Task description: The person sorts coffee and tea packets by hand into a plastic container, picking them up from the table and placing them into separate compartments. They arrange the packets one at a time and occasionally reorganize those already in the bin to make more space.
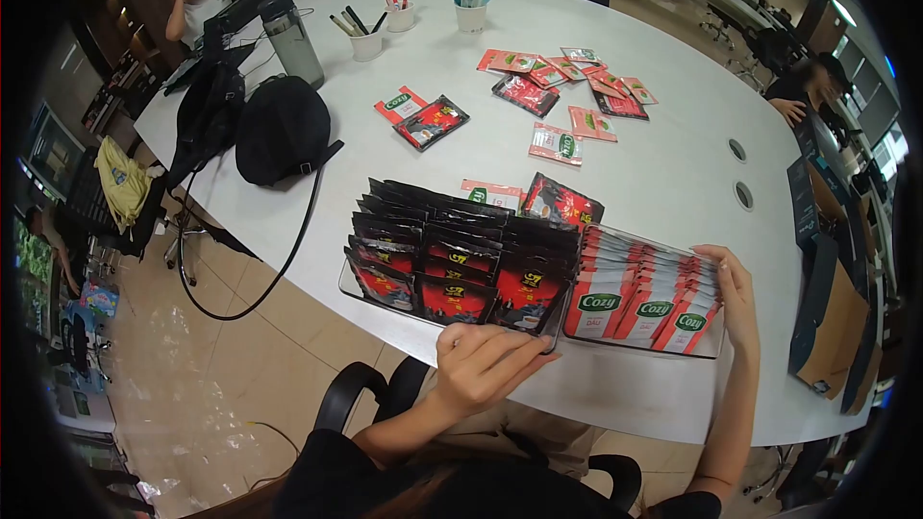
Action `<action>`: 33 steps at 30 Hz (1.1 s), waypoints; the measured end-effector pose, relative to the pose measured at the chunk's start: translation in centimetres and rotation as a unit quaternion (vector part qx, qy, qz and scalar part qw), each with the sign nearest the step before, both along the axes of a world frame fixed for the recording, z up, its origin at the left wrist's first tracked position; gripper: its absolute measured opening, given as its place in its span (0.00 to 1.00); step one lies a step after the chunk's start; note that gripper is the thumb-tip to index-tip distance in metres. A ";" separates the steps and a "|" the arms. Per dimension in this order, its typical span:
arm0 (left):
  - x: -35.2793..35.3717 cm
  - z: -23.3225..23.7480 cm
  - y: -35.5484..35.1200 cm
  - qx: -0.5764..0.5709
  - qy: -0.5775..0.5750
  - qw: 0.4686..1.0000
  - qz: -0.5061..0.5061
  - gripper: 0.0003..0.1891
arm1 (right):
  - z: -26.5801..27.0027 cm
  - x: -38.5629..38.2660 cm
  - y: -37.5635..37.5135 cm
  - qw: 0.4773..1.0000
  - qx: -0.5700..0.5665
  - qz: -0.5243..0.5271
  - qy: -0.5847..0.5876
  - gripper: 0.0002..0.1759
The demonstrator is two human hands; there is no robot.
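Two clear trays stand side by side near the front edge of the table. Black and red coffee sachets (452,269) fill the left tray (385,311) in upright rows. Pink and white Cozy tea sachets (654,310) are lined up in the right tray (713,344). My left hand (486,365) has its fingers bent around the near right corner of the coffee tray. My right hand (735,293) grips the right side of the tea tray, fingers over its upper edge and thumb side hidden. Behind the trays lie another coffee sachet (565,202) and a tea sachet (492,195).
Loose sachets (558,142) are scattered farther back. Pen cups (471,17), a black cap (283,130), a black bag (210,115) and a bottle (293,43) stand at the far left. Open cardboard boxes (827,317) sit at the right edge. Other people are beyond the table.
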State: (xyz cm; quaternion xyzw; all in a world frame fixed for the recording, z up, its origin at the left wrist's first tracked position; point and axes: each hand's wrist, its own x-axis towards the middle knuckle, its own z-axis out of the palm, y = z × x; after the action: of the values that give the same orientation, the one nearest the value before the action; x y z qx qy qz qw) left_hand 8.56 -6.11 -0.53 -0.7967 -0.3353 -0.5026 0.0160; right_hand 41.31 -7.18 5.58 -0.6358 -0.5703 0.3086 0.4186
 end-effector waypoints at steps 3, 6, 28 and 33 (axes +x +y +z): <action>-0.1 -0.2 0.2 0.000 0.002 1.000 -0.001 0.17 | 1.4 1.3 1.2 0.995 -0.063 0.037 -0.065 0.21; 0.0 -0.5 0.1 -0.004 0.001 1.000 0.002 0.18 | 3.3 -0.2 4.5 0.982 -0.003 0.048 -0.184 0.17; -0.5 -0.8 0.5 -0.009 -0.011 0.999 -0.032 0.17 | 0.3 -8.6 24.5 0.949 -0.134 0.207 -0.195 0.24; -0.5 -0.8 0.5 -0.007 -0.011 0.999 -0.029 0.17 | -0.5 -9.8 30.4 0.954 -0.117 0.094 -0.261 0.24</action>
State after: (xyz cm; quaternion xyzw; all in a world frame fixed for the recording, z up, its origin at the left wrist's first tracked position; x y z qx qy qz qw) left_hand 8.06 -5.65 -1.34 -0.8005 -0.3158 -0.5093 -0.0080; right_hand 31.49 23.18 5.07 -0.6823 -0.6765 0.2348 0.1471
